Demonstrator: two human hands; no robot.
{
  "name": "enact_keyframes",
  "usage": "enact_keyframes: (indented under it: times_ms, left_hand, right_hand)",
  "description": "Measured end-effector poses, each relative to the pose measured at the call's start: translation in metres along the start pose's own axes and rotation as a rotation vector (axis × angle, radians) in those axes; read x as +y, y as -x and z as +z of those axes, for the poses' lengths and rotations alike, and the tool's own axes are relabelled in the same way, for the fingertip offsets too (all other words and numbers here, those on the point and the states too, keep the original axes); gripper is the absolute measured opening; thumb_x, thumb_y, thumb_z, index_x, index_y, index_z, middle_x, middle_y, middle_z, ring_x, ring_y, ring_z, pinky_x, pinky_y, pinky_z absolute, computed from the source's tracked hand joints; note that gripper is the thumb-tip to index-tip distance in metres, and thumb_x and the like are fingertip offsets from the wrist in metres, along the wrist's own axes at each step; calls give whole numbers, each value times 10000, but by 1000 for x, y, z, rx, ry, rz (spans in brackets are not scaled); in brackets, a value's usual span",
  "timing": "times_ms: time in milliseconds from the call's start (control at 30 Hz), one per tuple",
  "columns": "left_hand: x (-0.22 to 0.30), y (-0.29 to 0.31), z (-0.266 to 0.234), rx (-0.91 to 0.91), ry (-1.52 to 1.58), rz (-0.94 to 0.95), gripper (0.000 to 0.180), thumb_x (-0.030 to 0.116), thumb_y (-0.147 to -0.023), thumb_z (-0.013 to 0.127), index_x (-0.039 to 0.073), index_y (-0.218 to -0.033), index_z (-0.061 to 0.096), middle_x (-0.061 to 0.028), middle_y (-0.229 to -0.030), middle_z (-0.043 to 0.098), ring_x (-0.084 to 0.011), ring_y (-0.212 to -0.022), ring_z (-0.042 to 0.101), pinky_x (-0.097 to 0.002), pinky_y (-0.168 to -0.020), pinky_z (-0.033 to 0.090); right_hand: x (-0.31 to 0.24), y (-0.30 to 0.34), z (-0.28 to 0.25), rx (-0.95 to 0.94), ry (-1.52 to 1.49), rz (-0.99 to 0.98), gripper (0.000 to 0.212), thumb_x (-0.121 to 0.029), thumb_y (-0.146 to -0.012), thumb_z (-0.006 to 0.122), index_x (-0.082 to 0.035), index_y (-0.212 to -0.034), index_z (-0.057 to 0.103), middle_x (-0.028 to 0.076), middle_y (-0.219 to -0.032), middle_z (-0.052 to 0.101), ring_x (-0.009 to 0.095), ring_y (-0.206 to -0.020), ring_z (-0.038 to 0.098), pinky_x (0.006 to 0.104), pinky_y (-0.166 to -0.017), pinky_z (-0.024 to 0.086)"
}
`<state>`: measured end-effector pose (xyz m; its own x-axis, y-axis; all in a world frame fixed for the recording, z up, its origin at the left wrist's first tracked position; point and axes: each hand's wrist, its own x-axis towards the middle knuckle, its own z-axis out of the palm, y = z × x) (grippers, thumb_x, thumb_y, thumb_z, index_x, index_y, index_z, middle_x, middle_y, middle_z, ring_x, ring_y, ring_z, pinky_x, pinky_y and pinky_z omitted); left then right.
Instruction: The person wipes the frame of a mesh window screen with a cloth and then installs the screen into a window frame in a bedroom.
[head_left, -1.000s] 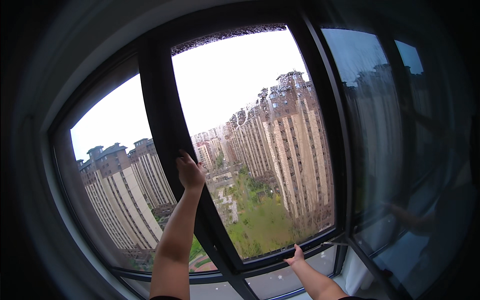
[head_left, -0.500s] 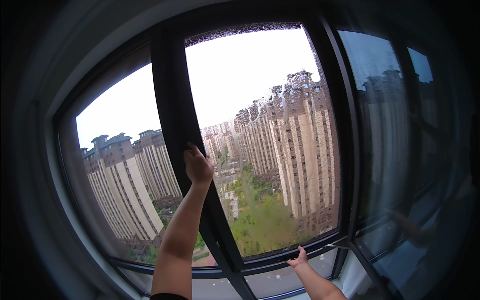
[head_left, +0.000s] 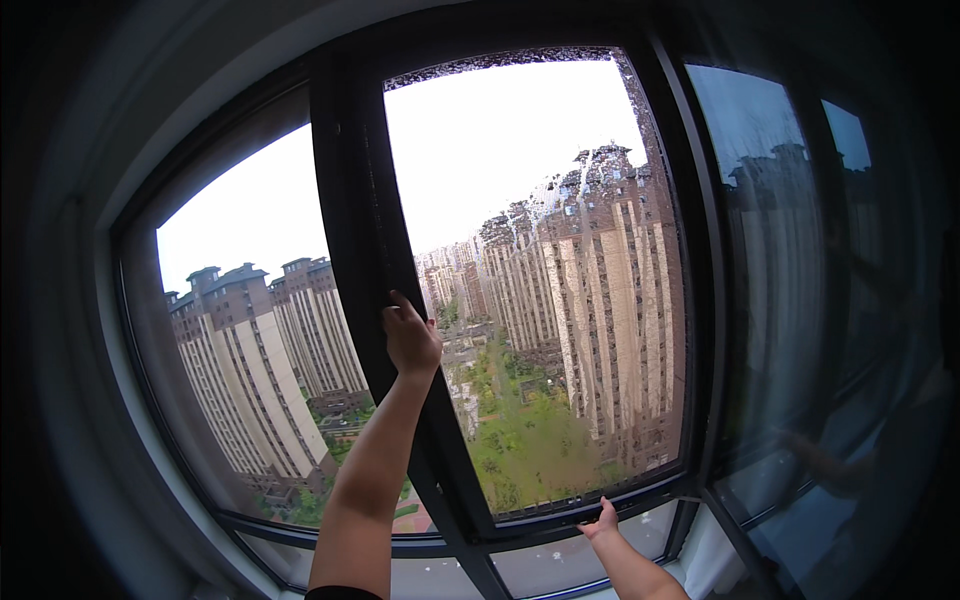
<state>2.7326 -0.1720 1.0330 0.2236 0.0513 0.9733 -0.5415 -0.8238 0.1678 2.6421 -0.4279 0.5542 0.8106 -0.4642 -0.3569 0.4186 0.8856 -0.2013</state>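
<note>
A tall dark-framed window panel (head_left: 540, 380) stands in front of me, its surface beaded and streaked with water. I cannot tell whether it is glass or fine mesh. My left hand (head_left: 411, 338) is closed around its left side bar at mid-height, thumb on the inner side. At the bottom rail, right of the middle, my right hand (head_left: 602, 523) grips with the thumb up against the frame; its other fingers are partly hidden. The panel sits slightly off the dark upright post (head_left: 345, 200) to its left.
To the left is another window pane (head_left: 240, 350) with tall buildings beyond. On the right, a dark-framed glass sash (head_left: 770, 300) stands angled inward, reflecting the buildings and an arm. Below run frosted lower panes (head_left: 550, 565). Whitish fabric (head_left: 712, 555) hangs at the lower right.
The panel's left side has shifted a little to the right, and my left hand has moved right and slightly down with it. My right hand stays at the bottom rail, nearly in place.
</note>
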Motion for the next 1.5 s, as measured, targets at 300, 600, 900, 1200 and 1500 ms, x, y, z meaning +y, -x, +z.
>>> enact_keyframes:
  times_ms: [300,600,900,1200,1500]
  left_hand:
    - [2,-2,1,19,14,8,735,159,-751,651,-92,-1318,257,-184,-988,437,-305,-908,500,-342,-755,474]
    - [-4,-6,-5,35,-31,4,727,145,-741,642,-82,-1317,261,-200,-1012,440,-322,-933,506,-349,-746,491]
    - [-4,-8,-4,60,-42,14,715,130,-736,640,-75,-1315,274,-206,-1032,445,-335,-965,508,-352,-767,486]
    - [-4,-6,-2,49,-44,15,722,131,-740,640,-83,-1318,264,-197,-1019,445,-323,-945,512,-340,-769,478]
    - [0,-5,-5,67,-22,24,731,133,-730,650,-83,-1315,270,-196,-1005,453,-314,-941,515,-344,-754,482]
  right_hand:
    - [-8,-6,-4,2,24,13,474,-303,-848,535,-114,-1263,406,125,-1308,403,351,-1167,412,628,-938,263]
    - [-3,8,14,-8,91,19,449,-346,-866,480,-127,-1254,426,115,-1316,401,335,-1190,389,607,-958,262]
    - [-3,6,17,-17,65,35,483,-323,-852,523,-109,-1267,399,119,-1313,399,341,-1191,392,626,-958,242]
    - [1,-6,8,-39,43,17,494,-292,-845,547,-92,-1266,383,135,-1299,398,354,-1168,411,647,-933,256]
    - [1,-9,5,-7,31,1,504,-264,-827,576,-143,-1270,369,127,-1294,394,362,-1162,410,661,-918,263]
